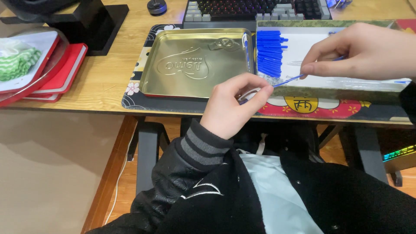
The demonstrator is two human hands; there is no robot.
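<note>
My left hand (234, 102) pinches a clear pen barrel near the desk's front edge. My right hand (364, 52) pinches a thin blue refill (288, 80) whose other end points into that barrel. Both hands hover over the near rim of a shallow box (338, 89) lined with white. Inside the box lies a stack of blue refills (269, 53) at its left end, and clear pen barrels (368, 82) lie further right. An empty gold tin lid (195, 60) sits to the left of the box.
A keyboard (255, 9) runs along the back of the wooden desk (104, 78). Red books (65, 71) and a red tray with green-white fabric (17, 60) sit at the left. A black monitor stand (91, 21) is behind them. A patterned desk mat (312, 106) lies under the tin and box.
</note>
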